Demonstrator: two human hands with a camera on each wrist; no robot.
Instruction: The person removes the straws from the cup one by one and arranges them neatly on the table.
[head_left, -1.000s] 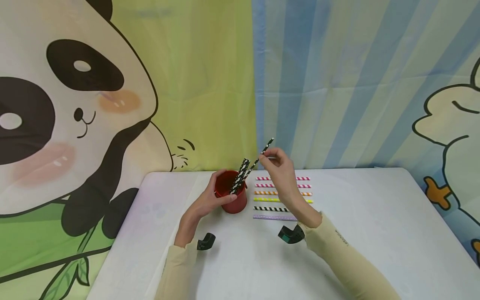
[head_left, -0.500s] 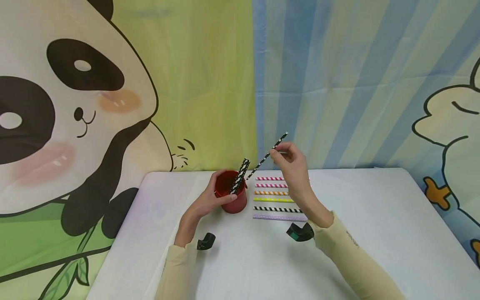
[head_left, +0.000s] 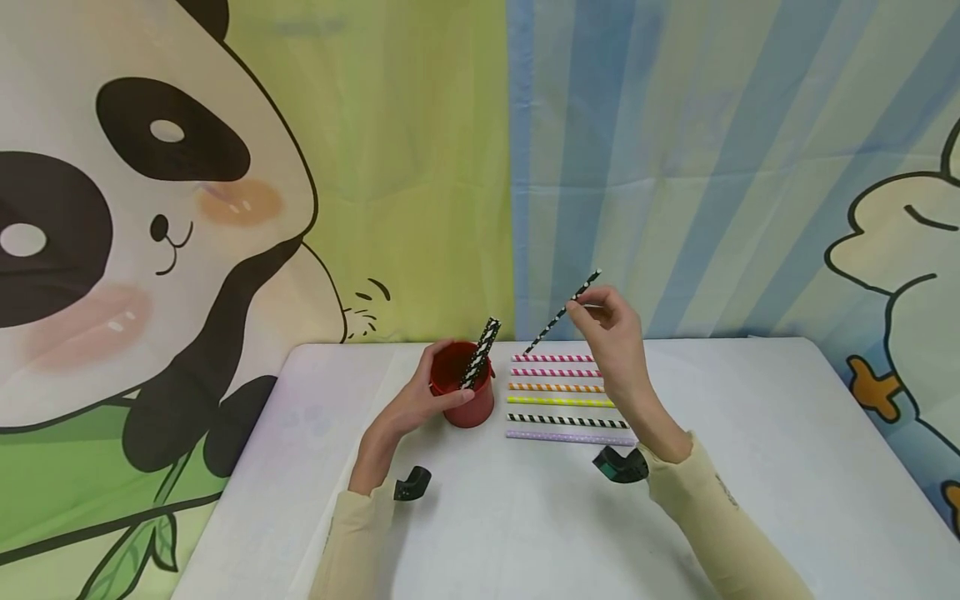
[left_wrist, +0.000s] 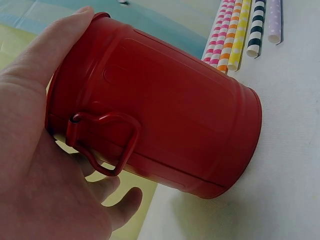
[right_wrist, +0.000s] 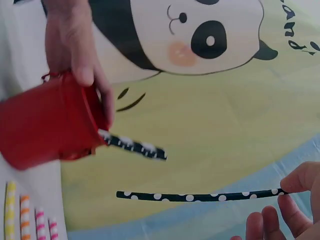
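Note:
My left hand [head_left: 411, 402] grips a small red metal bucket [head_left: 474, 413] near its rim, thumb on the near side. In the left wrist view, a wire handle [left_wrist: 131, 145] shows on the bucket's side. Black paper straws with white dots [head_left: 481, 350] lean out over the bucket's right rim. My right hand [head_left: 617, 342] pinches one black white-dotted straw [right_wrist: 190, 198] near its upper end between thumb and forefinger. That straw slants down to the left, its lower tip overlapping the topmost pink straw in the head view.
Right of the bucket lies a row of parallel straws: two pink-striped [head_left: 551, 372], one orange-striped [head_left: 551, 387], one yellow [head_left: 555, 402], one black-striped [head_left: 562, 420] and one purple dotted [head_left: 562, 436]. A panda-printed curtain [head_left: 420, 167] hangs behind the white table [head_left: 480, 533].
My right hand has drawn the dotted straw up and away from the bucket, moving right over the row of straws. The left hand and bucket have stayed put.

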